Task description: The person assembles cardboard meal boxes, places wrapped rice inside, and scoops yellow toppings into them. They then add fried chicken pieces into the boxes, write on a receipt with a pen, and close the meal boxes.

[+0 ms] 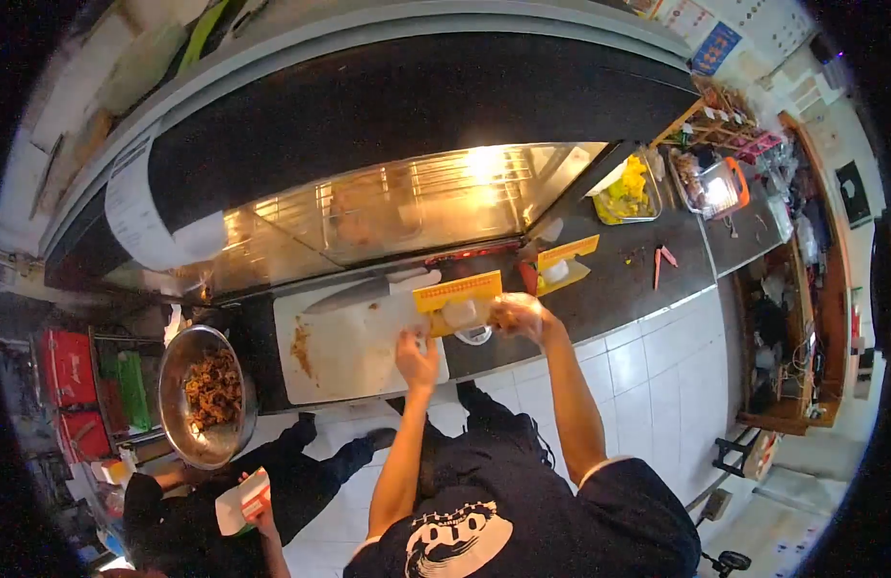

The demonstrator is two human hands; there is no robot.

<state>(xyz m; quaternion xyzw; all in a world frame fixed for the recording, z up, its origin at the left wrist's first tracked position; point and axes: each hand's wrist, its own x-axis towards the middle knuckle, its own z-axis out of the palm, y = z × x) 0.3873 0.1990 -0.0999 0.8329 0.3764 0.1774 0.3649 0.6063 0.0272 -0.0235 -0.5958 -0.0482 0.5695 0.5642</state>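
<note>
A yellow paper food box (457, 291) with its lid up stands over the right edge of the cutting board, a whitish lump inside it. My left hand (419, 358) has its fingers closed on the box's near left edge. My right hand (519, 316) is at the box's right side with its fingers curled; what they hold, if anything, is too blurred to name. Under and beside the box is a small white scale (475, 336), partly covered. A large knife (347, 296) lies along the far side of the white cutting board (320, 371), which has brown crumbs on it.
A second yellow box (566, 268) stands to the right. Beyond are a tray of yellow food (628, 197) and pink-handled scissors (663, 262). A lit display cabinet (368, 207) runs behind. At left, a co-worker (214, 506) holds a carton near a steel bowl (167, 414) of fried pieces.
</note>
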